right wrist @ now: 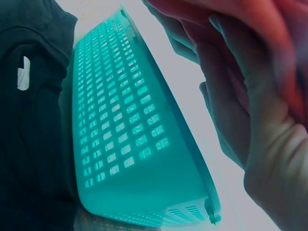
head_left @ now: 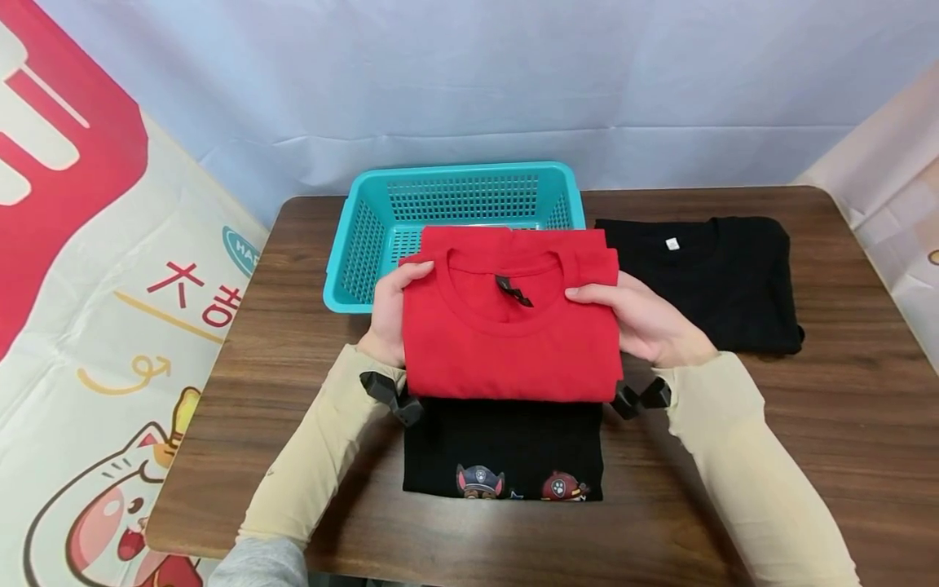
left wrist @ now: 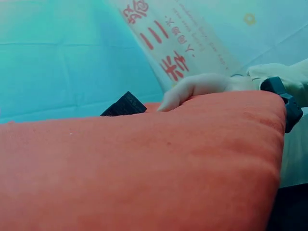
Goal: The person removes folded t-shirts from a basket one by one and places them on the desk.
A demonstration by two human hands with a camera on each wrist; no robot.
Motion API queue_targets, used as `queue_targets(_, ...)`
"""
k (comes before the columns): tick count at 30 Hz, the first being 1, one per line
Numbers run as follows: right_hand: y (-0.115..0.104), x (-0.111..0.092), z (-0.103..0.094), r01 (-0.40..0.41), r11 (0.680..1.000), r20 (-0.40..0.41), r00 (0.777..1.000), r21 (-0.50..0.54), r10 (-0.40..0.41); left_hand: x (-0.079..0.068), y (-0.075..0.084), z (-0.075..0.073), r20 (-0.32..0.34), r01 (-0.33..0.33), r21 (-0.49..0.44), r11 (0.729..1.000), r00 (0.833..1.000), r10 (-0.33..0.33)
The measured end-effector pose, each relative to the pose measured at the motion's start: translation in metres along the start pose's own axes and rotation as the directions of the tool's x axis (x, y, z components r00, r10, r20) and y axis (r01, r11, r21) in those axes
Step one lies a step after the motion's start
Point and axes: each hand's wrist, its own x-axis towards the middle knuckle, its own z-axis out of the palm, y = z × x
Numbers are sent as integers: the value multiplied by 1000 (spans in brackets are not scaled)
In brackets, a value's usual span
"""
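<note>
A folded red T-shirt (head_left: 506,350) is held up between both hands, its round collar and black neck label (head_left: 513,291) facing up. My left hand (head_left: 390,306) grips its left edge, thumb on top. On the right edge, my right hand (head_left: 645,314) has its thumb over the cloth; in the right wrist view its fingers (right wrist: 226,91) curl under the fabric. The red shirt overlaps the near side of a turquoise basket (head_left: 339,269). Below it, a folded black T-shirt (head_left: 506,444) with cartoon prints lies on the table, its upper part hidden.
Another folded black T-shirt (head_left: 719,277), with a small white label, lies right of the basket. The brown wooden table (head_left: 829,456) carries everything. White cloth (head_left: 469,73) hangs behind, and a printed sheet (head_left: 95,326) stands along the left side.
</note>
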Motion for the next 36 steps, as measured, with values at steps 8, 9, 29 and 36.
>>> queue_targets(8,4,-13,-5,46,997,-65,997,-55,-49,4,-10,-6,-1,77,97,992,997,-78)
queue_targets(9,4,-15,-7,54,996,-64,996,-65,-59,4,-11,-6,6,100,110,989,995,-101)
queue_targets(29,15,-45,-37,132,912,-35,987,-389,-158,1,-22,-5,-71,291,526,799,952,-299)
queue_targets(36,11,-58,-51,145,873,-25,984,-465,-176,8,-30,0,-23,296,594,748,936,-352)
